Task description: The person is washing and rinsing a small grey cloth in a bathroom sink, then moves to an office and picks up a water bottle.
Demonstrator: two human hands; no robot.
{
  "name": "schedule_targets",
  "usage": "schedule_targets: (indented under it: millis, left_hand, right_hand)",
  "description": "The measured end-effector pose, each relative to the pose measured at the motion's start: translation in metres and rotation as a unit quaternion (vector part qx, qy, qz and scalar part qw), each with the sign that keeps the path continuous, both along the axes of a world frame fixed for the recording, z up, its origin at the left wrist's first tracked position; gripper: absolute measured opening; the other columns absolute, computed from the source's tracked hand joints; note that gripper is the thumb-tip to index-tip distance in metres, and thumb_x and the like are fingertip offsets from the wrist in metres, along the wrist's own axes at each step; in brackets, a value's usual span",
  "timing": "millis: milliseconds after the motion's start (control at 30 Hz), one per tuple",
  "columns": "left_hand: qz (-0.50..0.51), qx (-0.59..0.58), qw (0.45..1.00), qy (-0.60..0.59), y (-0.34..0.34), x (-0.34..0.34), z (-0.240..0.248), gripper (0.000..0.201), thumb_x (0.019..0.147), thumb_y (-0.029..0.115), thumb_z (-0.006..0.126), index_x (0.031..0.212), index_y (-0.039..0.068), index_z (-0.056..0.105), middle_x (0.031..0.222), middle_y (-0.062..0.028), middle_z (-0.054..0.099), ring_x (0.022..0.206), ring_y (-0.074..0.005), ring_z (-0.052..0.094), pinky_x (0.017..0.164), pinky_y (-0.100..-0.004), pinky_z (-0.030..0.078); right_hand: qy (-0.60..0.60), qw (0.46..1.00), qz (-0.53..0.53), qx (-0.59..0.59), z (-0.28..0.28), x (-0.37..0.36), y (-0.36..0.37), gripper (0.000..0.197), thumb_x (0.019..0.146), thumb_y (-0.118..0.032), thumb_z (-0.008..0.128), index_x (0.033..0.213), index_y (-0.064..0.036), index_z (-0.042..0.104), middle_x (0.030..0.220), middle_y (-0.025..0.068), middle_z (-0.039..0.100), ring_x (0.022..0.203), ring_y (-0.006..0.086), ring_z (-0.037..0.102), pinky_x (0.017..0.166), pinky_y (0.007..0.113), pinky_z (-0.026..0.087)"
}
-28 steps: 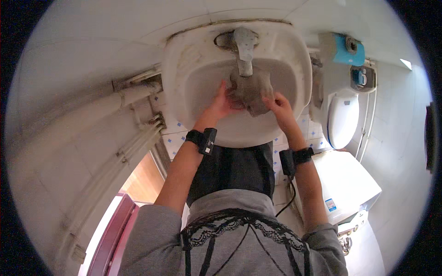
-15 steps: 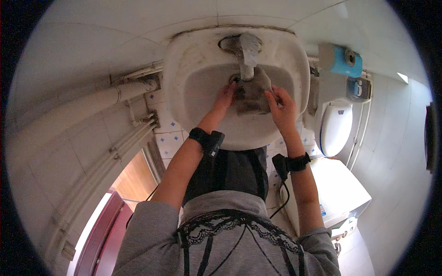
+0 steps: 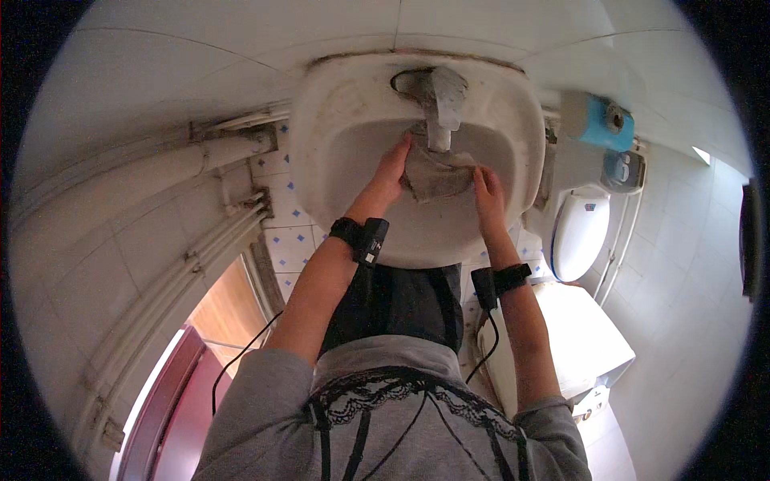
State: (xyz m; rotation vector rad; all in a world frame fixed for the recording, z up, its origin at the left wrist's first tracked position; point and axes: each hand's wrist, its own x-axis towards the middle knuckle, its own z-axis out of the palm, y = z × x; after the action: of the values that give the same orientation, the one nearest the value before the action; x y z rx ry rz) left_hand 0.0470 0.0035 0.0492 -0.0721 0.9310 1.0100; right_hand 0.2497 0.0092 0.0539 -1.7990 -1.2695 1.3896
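Note:
A wet-looking grey-brown cloth [image 3: 439, 178] hangs between my two hands over the basin of a white sink [image 3: 353, 240]. My left hand [image 3: 391, 167] is closed on the cloth's left edge. With thumb and fingers pinched, my right hand [image 3: 488, 191] grips its right corner. Just above the cloth is the spout of the tap [image 3: 441, 120], whose body looks stained and dull. Whether water is running cannot be made out. The cloth and my hands hide part of the basin floor.
White pipes [image 3: 160, 172] run along the wall at left. To the right stand a toilet with a white lid [image 3: 581, 232], a blue box [image 3: 607, 124] on its tank, and a white boxy appliance [image 3: 577, 337]. A black cable [image 3: 491, 353] trails from my right wrist's strap.
The cloth has gone from a bunched shape to being spread between my hands, its upper edge now sagging below the spout. My right hand has shifted slightly down. The whole view has tilted slightly.

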Motion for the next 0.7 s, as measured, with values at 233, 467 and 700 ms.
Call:
schedule_targets:
  millis: [233,467,700]
  left_hand:
    - [-0.249,0.091,0.911,0.317,-0.008,-0.004,-0.020,0.054,0.082,0.046,0.044,0.111,0.000,0.045,0.107,-0.0160,0.049,0.092,-0.0259,0.049,0.073,-0.0381,0.039]
    - [-0.004,0.148,0.767,0.624,-0.038,0.011,-0.051,0.047,0.079,0.035,0.053,0.108,-0.001,0.044,0.104,-0.0210,0.048,0.096,-0.0304,0.048,0.078,-0.0394,0.038]
    - [0.042,0.034,0.941,0.335,-0.012,0.017,-0.025,0.047,0.079,0.033,0.053,0.114,0.003,0.043,0.105,-0.0101,0.052,0.090,-0.0212,0.051,0.076,-0.0352,0.042]
  right_hand:
    - [0.476,0.814,-0.065,-0.327,-0.011,-0.061,0.001,0.050,0.084,-0.042,0.044,0.120,-0.0071,0.038,0.115,0.0078,0.046,0.106,0.0206,0.045,0.088,0.035,0.038]
    - [0.466,0.824,-0.207,-0.248,-0.003,-0.104,0.008,0.048,0.086,-0.044,0.036,0.117,-0.0074,0.041,0.109,0.0067,0.051,0.100,0.0214,0.050,0.085,0.033,0.041]
    - [0.377,0.861,-0.263,-0.217,0.009,-0.101,0.001,0.039,0.088,-0.031,0.034,0.117,-0.0047,0.040,0.110,0.0098,0.049,0.099,0.0213,0.049,0.083,0.033,0.040]
